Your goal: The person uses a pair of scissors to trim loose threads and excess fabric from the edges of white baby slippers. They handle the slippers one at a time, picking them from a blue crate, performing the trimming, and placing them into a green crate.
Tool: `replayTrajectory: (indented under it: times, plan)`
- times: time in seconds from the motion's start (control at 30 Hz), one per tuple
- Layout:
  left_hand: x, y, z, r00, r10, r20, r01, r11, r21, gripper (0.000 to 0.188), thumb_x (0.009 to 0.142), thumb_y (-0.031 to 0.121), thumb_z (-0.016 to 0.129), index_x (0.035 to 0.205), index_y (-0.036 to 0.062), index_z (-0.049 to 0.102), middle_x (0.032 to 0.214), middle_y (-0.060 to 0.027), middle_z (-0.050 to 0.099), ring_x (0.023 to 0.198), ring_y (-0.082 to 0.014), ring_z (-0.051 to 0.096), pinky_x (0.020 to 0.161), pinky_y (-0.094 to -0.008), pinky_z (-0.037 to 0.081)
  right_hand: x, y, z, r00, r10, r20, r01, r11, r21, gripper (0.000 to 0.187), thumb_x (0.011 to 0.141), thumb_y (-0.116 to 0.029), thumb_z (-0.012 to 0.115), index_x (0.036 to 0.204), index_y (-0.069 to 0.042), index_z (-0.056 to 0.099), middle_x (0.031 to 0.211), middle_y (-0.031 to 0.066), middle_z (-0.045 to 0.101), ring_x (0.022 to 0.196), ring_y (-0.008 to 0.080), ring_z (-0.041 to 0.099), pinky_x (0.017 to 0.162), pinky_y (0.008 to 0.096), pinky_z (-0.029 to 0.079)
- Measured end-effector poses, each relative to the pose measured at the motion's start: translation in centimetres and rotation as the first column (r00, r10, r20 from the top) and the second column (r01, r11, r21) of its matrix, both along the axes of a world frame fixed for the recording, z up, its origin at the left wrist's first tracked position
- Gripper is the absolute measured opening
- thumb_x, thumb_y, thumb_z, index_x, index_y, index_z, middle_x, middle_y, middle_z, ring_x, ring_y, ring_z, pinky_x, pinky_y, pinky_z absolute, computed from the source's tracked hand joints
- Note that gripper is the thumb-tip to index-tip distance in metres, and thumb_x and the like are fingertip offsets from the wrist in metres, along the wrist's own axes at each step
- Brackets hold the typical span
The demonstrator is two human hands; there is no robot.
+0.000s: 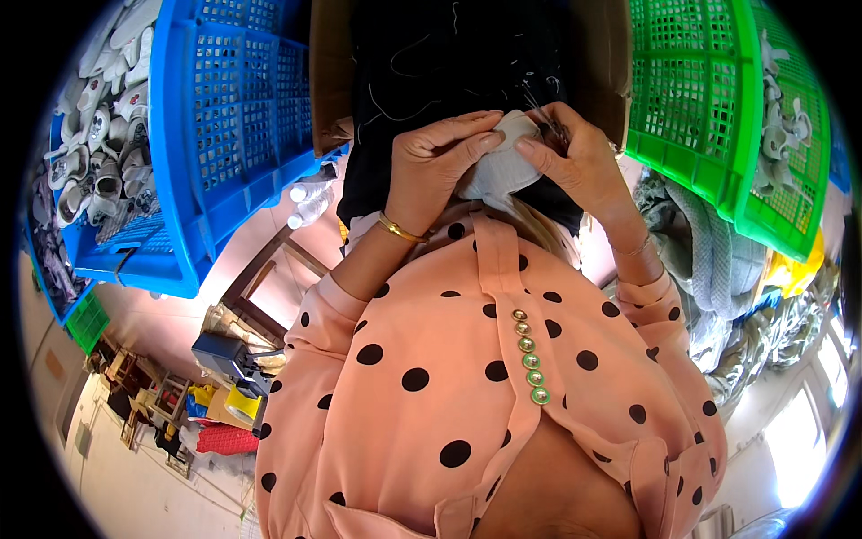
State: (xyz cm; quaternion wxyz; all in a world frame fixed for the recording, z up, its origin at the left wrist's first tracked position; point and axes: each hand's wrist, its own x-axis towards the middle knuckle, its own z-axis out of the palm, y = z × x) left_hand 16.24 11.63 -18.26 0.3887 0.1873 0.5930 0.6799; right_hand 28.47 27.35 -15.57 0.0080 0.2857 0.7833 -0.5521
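My left hand [440,157] and my right hand [584,162] meet in front of my body, both closed on a small white fabric piece [503,172]. Soft and rounded, it may be a small shoe, but my fingers cover part of it. The left thumb and forefinger pinch its upper left edge. On the other side, the right thumb presses against its upper right. Something thin and dark [558,135] shows by the right fingers, too unclear to name. Below the hands lies black cloth [422,67] with loose white threads on it.
At left stands a blue plastic crate [175,135], with small pale shoes [103,171] beside it. A green crate [687,108] is at right, above grey fabric bundles [705,242]. Cardboard [329,76] borders the black cloth. A wooden frame [260,274] stands lower left.
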Motion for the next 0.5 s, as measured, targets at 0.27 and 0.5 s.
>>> replayTrajectory:
  times: [0.27,0.5]
  plan:
    - [0.1,0.0,-0.3,0.994,0.097,0.051,-0.091,0.989,-0.116,0.013,0.097,0.012,0.055,0.099,-0.0004,0.060,0.099,-0.0079,0.066,0.086,-0.0121,0.064,0.077,-0.0240,0.052,0.5,0.2,0.5,0.997,-0.017,0.076,0.012,0.997,0.073,0.058,0.084,-0.045,0.068,0.108,0.006,0.055,0.073,0.0127,0.058,0.066,0.0165,0.055,0.062,0.0283,0.046]
    - [-0.1,-0.2,0.9,0.986,-0.067,-0.154,0.054,0.995,-0.083,0.035,0.087,0.007,0.067,0.119,0.0044,0.052,0.107,-0.0069,0.061,0.090,-0.0135,0.063,0.082,-0.0249,0.051,0.6,0.4,-0.1,1.000,-0.011,0.006,0.010,0.999,0.035,0.056,0.085,-0.043,0.068,0.109,0.006,0.054,0.076,0.0125,0.059,0.069,0.0150,0.056,0.064,0.0274,0.047]
